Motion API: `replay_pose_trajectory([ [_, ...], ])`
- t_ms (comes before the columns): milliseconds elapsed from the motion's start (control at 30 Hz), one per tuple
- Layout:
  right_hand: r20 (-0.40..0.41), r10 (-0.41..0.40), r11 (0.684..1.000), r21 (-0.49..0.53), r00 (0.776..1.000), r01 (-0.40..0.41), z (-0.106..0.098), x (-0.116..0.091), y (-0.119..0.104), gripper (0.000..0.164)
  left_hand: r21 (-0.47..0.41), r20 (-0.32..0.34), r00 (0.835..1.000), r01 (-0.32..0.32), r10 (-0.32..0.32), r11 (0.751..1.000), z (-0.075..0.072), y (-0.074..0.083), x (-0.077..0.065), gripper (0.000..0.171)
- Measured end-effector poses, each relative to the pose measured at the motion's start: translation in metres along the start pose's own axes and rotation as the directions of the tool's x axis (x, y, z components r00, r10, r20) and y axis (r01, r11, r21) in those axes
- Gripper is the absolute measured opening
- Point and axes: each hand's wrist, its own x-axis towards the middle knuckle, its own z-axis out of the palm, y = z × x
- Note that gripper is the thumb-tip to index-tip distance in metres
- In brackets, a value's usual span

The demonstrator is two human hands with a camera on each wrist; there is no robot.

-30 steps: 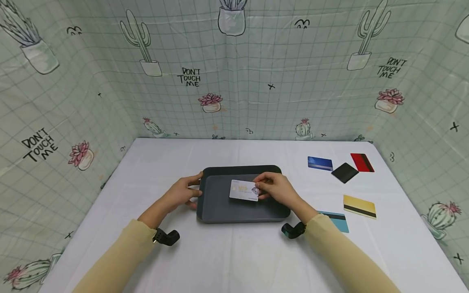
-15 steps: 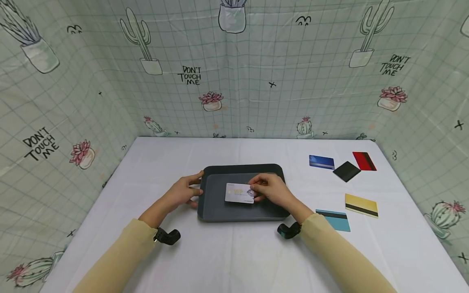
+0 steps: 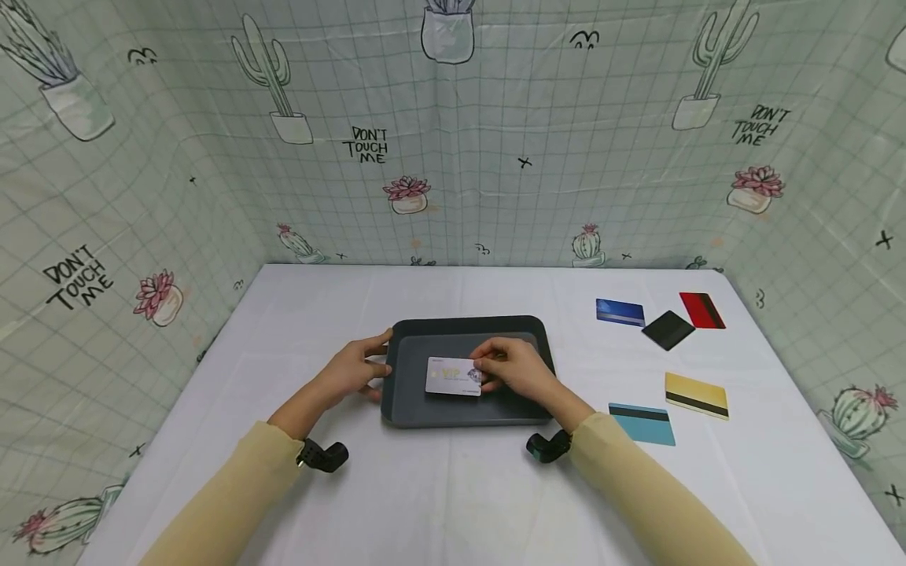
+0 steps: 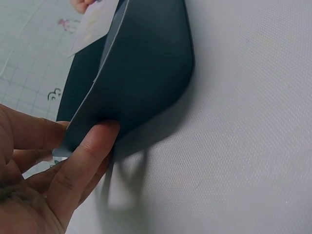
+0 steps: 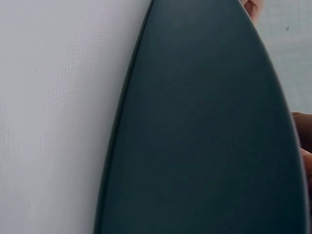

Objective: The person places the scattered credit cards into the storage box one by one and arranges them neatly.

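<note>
A dark grey tray (image 3: 495, 417) lies in the middle of the table. My left hand (image 3: 351, 371) holds it at its left end; in the left wrist view one fingertip (image 4: 105, 134) presses the outer wall while other fingers reach round the rim near the corner. Over the tray's floor, my right hand (image 3: 515, 369) pinches a white card (image 3: 451, 377) with gold "VIP" lettering by its right edge, between thumb and fingers. In the right wrist view the tray's wall (image 5: 200, 117) hides most of that hand and the whole card.
To the right of the tray lie a blue card (image 3: 620, 312), a black card (image 3: 668, 330), a red card (image 3: 702, 310), a gold card (image 3: 697, 395) and a light blue card (image 3: 642, 425). A patterned cloth (image 3: 495, 196) hangs round the table's back and sides.
My right hand has slid left and slightly nearer over the tray, carrying the white card. The light blue card shows more fully as the right arm moved off it. My left hand stays put.
</note>
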Motion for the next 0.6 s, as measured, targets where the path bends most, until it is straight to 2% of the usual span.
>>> replay_pose_trajectory([
  [600, 0.056, 0.005, 1.0, 0.005, 0.998, -0.005, 0.017, 0.003, 0.001, 0.017, -0.001, 0.001, 1.0, 0.004, -0.004, 1.0, 0.001, 0.002, -0.001, 0.073],
])
